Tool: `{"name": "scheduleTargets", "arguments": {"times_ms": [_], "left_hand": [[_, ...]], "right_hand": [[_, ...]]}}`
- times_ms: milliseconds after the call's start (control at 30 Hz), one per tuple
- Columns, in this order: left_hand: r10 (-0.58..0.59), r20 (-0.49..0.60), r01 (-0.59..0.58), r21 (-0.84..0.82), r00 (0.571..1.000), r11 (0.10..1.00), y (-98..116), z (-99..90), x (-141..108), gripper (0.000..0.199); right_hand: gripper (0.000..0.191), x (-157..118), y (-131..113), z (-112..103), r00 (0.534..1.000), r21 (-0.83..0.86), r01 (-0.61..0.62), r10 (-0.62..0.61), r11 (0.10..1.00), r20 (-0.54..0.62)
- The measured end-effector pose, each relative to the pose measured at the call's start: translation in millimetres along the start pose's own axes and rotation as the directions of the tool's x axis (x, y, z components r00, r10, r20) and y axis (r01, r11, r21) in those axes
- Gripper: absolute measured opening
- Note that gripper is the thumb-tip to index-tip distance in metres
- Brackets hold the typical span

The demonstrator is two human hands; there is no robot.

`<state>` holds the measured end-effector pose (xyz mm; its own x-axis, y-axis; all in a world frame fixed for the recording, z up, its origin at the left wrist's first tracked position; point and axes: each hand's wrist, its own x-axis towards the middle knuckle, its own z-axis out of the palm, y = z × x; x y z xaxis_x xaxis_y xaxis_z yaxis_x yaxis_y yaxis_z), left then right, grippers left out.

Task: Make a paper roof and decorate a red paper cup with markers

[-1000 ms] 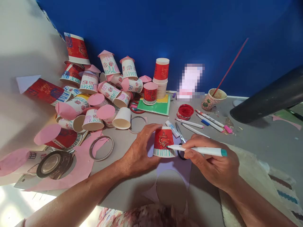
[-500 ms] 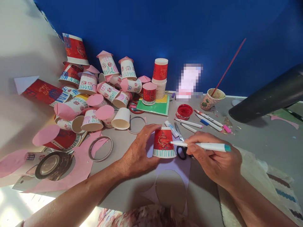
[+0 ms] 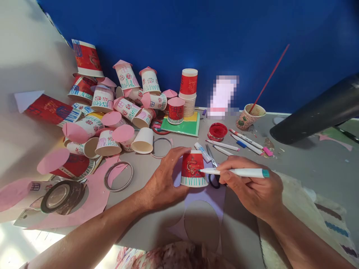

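An upside-down red paper cup (image 3: 188, 175) with a white band and green grass-like strokes along its rim stands in front of me. My left hand (image 3: 165, 179) grips it from the left, thumb low and fingers behind. Pinched in my right hand (image 3: 252, 186) is a white marker (image 3: 241, 172) with a green end; its tip meets the cup's red side, at the right of the gold pattern. Beneath the cup lies purple paper (image 3: 206, 196) with a round hole cut out. Scissors (image 3: 211, 157) and a glue stick (image 3: 202, 152) lie just behind, the scissors partly hidden by my right hand.
Several decorated cups with pink paper roofs (image 3: 123, 133) are piled at the left. Tape rolls (image 3: 119, 176) lie on the near left. Behind are a cup stack (image 3: 190, 102), a red tub (image 3: 217, 131), loose markers (image 3: 246, 139), a cup with a stick (image 3: 250, 116) and a black cylinder (image 3: 311, 112).
The marker tip has slid slightly left and down on the cup, my right hand moving left with it. My left hand keeps its hold. The whole view has shifted a little.
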<state>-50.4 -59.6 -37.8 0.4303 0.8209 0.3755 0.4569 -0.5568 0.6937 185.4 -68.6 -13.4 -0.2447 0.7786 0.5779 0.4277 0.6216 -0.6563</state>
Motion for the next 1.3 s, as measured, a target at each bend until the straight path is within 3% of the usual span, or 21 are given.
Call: {"name": "scheduleTargets", "arguments": {"times_ms": [433,700,1133,1300], "left_hand": [[-0.003,-0.012,0.003,-0.009,1.000,1.000,-2.3,0.4,-1.0,0.080],[-0.043,0.011,0.044,-0.037,0.999,0.998,-4.2,2.3,-4.1,0.095],[-0.030,0.015,0.031,-0.125,0.999,0.992,-6.2,3.9,-3.1,0.094],[-0.059,0.035,0.063,-0.154,0.998,0.986,-8.1,3.1,-3.3,0.094]], "right_hand": [[0.013,1.1,-1.1,0.7,0.999,-0.034,0.030,-0.029,0.999,0.020],[0.014,1.0,-1.4,-7.7,0.989,-0.090,-0.062,0.049,0.994,-0.138],[0.016,0.1,-3.5,-7.5,0.996,-0.003,-0.064,0.064,0.998,-0.065],[0.013,-0.5,-1.2,-8.3,0.976,-0.050,-0.137,0.127,0.989,-0.178]]}}
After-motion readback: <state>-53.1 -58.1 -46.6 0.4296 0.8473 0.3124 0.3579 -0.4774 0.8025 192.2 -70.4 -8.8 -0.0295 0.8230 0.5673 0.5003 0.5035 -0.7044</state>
